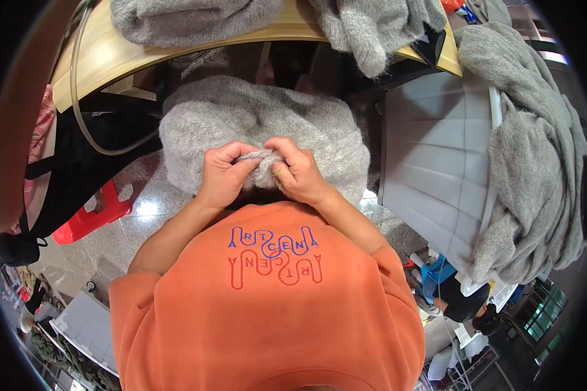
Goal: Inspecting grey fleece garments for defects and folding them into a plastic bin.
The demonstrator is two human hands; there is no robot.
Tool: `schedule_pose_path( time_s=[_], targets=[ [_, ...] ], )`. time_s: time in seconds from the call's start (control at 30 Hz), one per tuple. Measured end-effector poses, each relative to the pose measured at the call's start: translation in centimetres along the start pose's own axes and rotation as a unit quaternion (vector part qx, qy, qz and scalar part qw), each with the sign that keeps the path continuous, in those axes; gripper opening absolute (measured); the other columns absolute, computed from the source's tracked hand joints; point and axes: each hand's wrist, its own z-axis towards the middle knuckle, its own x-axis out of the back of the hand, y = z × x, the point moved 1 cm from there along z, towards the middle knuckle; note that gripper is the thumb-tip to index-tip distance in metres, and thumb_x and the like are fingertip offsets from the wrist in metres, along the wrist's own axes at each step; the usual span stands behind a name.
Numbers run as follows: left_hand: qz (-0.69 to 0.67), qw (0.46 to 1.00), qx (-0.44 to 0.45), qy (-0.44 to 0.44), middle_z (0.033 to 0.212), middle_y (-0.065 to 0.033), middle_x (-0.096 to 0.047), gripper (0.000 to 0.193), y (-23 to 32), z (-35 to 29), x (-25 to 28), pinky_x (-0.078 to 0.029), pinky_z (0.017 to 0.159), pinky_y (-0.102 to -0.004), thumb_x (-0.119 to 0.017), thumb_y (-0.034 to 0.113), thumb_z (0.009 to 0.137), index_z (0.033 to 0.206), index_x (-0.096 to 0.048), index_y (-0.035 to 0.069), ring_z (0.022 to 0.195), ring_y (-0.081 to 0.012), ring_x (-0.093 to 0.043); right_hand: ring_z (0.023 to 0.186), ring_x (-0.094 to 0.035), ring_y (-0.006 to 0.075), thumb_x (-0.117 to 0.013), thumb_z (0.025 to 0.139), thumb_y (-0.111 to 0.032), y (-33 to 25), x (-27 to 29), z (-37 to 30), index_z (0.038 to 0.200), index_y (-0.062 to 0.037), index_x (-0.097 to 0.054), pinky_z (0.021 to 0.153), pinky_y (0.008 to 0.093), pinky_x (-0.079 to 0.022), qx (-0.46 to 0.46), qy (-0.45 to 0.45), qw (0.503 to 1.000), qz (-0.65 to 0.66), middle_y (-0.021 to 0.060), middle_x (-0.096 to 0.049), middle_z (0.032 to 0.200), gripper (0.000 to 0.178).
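Observation:
A fuzzy light-grey knitted garment [313, 120] lies bunched across my lap, below the table's front edge. My left hand [225, 171] pinches a gathered bit of its edge between thumb and fingers. Close beside it, my right hand [298, 173] grips the same edge, thumb pressed against the knit. A small twisted fold of knit shows between the two hands. Whether anything smaller is held in the fingertips I cannot make out. The far side of the garment falls into shadow under the table.
Ahead is a wooden table [91, 55] with grey knitted pieces [195, 19] on it. To the right stands a large light-grey plastic bin [437, 156], more grey knitwear [535, 169] hanging over its rim. A red plastic stool [98, 212] stands left. Other people are nearby.

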Motion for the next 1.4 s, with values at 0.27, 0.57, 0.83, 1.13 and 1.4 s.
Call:
schedule_pose_path(
  time_s=[0.27, 0.57, 0.83, 1.13, 1.4],
  targets=[
    [0.051, 0.998, -0.028, 0.023, 0.074, -0.0024, -0.063, 0.006, -0.9, -0.4, -0.1, -0.045, 0.06, -0.0204, -0.058, -0.003, 0.075, 0.079, -0.063, -0.001, 0.067, -0.0051, -0.054, 0.052, -0.053, 0.0276, -0.056, 0.07, 0.0, 0.5, -0.2, -0.5, 0.075, -0.0016, -0.054, 0.045, 0.0341, -0.04, 0.105, -0.021, 0.985, -0.133, 0.0114, -0.051, 0.06, 0.006],
    [0.197, 0.958, -0.186, 0.095, 0.067, -0.009, -0.059, 0.011, -0.5, -0.5, -1.0, -0.043, 0.053, -0.0241, -0.058, -0.007, 0.069, 0.077, -0.061, 0.0, 0.06, -0.0129, -0.056, 0.052, -0.053, 0.0273, -0.056, 0.068, 0.002, -0.4, -0.4, -0.6, 0.072, -0.002, -0.052, 0.044, 0.0343, -0.04, 0.081, 0.021, 0.991, -0.108, 0.0115, -0.048, 0.058, 0.008],
    [0.197, 0.959, -0.172, 0.114, 0.066, -0.0083, -0.059, 0.01, -0.1, -0.2, -1.4, -0.043, 0.053, -0.0247, -0.057, -0.006, 0.07, 0.078, -0.06, 0.0, 0.058, -0.0119, -0.055, 0.047, -0.052, 0.0236, -0.055, 0.063, 0.003, -1.0, -0.8, -0.2, 0.071, -0.0015, -0.05, 0.042, 0.0328, -0.041, 0.194, 0.071, 0.933, -0.294, 0.0093, -0.045, 0.055, 0.011],
    [0.212, 0.946, -0.214, 0.122, 0.063, -0.0098, -0.057, 0.01, -0.8, -0.2, -1.7, -0.044, 0.051, -0.0273, -0.057, -0.006, 0.069, 0.077, -0.058, 0.0, 0.057, -0.0168, -0.056, 0.046, -0.05, 0.0252, -0.054, 0.058, 0.003, -0.5, -0.7, 0.1, 0.068, -0.0042, -0.047, 0.041, 0.0336, -0.04, 0.158, 0.084, 0.957, -0.228, 0.0097, -0.046, 0.054, 0.014],
    [0.325, 0.855, -0.4, 0.055, 0.066, -0.013, -0.056, 0.019, -0.1, -0.2, -1.5, -0.044, 0.049, -0.0301, -0.058, -0.011, 0.061, 0.077, -0.056, -0.002, 0.054, -0.0258, -0.055, 0.043, -0.047, 0.0247, -0.05, 0.055, 0.004, -0.3, -0.4, 0.5, 0.067, -0.004, -0.048, 0.038, 0.0335, -0.037, 0.203, 0.063, 0.923, -0.321, 0.009, -0.042, 0.052, 0.015]
  ],
)
